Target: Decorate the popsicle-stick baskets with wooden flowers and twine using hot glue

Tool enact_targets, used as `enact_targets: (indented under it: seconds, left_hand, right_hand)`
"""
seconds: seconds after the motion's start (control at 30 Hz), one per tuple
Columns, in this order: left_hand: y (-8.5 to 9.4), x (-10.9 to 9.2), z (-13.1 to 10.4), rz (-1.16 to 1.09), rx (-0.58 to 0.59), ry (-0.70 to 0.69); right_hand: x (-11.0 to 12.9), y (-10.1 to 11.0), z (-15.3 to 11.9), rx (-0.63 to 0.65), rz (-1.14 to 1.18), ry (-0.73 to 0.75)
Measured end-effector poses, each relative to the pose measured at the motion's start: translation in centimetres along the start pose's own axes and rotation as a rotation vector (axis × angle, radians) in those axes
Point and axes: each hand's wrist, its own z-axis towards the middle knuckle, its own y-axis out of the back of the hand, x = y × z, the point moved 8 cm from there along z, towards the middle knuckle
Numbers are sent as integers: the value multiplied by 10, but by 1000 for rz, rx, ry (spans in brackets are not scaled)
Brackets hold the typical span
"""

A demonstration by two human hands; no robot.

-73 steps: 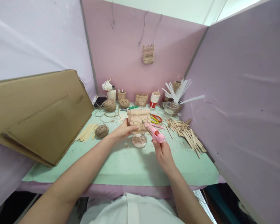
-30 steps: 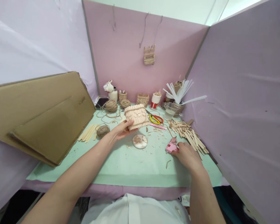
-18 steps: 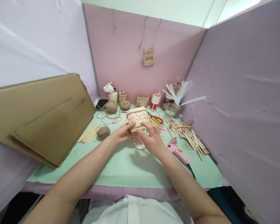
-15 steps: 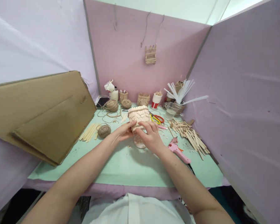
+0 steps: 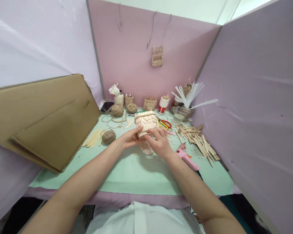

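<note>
A small holder made of pale craft sticks (image 5: 146, 121), trimmed with twine along its upper and lower edges and a looped twine pattern round its middle, is held up over the table. My left hand (image 5: 132, 137) grips it at the lower left, thumb on the front. At its lower right, the bent fingers of my right hand (image 5: 158, 140) press on the bottom edge. Below the holder a round clear dish (image 5: 145, 148) lies partly hidden by my right hand. Close to my right wrist rests a pink glue gun (image 5: 187, 160).
Loose craft sticks (image 5: 197, 140) are heaped at the right. Twine balls (image 5: 109, 136) and pale sticks (image 5: 92, 138) lie at the left, beside leaning cardboard (image 5: 51, 120). Behind the holder are scissors (image 5: 164, 123), a paper cup (image 5: 163, 105) and a plastic cup (image 5: 179, 116).
The holder has shifted very slightly to the right and tilted a little. My right hand has moved slightly right along its bottom edge; my left hand keeps its grip.
</note>
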Motion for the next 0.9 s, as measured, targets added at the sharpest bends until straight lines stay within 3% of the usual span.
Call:
enact_targets:
  seconds: [0.17, 0.37, 0.47, 0.6, 0.9]
  left_hand:
    - [2, 1, 0, -4, -15, 6]
    - [-10, -7, -4, 75, 52, -119]
    - [-11, -8, -4, 94, 39, -149]
    - [-10, -5, -2, 122, 21, -161]
    - [-14, -9, -5, 173, -48, -263]
  right_hand:
    - [-2, 6, 1, -39, 115, -43]
    - [-22, 20, 2, -179, 216, -415]
    - [-30, 23, 0, -223, 166, -519]
    - [-36, 23, -1, -231, 42, -541]
    - [-39, 13, -1, -118, -64, -545]
